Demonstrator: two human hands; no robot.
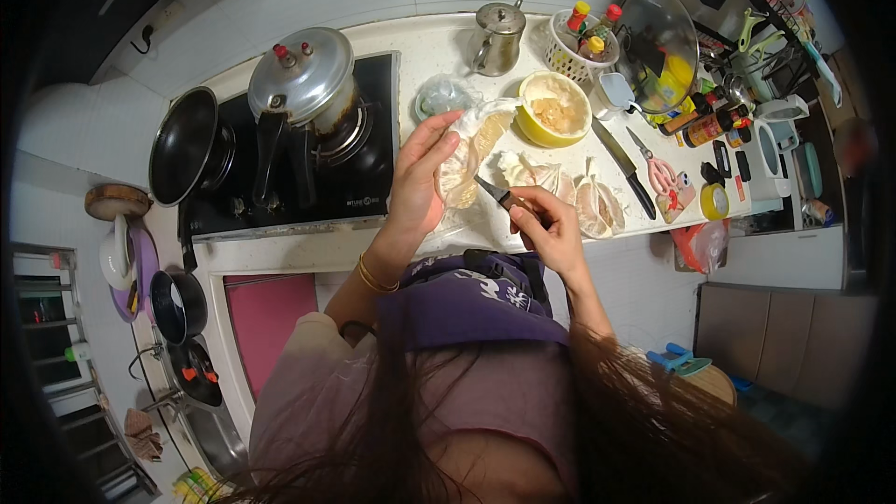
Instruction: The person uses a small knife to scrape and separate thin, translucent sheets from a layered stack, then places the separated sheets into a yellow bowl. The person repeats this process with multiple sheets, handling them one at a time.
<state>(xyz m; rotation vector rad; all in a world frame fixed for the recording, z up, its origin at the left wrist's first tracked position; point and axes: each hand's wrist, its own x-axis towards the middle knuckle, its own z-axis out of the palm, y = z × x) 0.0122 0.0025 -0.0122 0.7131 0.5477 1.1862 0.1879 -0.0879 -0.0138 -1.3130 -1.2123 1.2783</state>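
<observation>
My left hand (422, 175) holds up a piece of peeled pomelo (470, 161) with white pith along its upper edge. In my right hand (549, 227) is a small knife (498, 194) with a brown handle, its blade tip pointing at the lower right side of the fruit; whether it touches cannot be told. More pomelo segments (595, 208) lie on the white counter beyond and beside my right hand. Behind them stands a yellow bowl (553, 110) with pale yellow pieces inside. A large knife with a black handle (625, 168) rests to the right.
Pink-handled scissors (661, 175), yellow tape (714, 201) and sauce bottles (707, 127) lie at the right. A metal pot (500, 38), a bottle basket (570, 59) and a plastic-covered bowl (442, 96) are behind. On the black stove at the left stand a pressure cooker (308, 77) and a frying pan (183, 147).
</observation>
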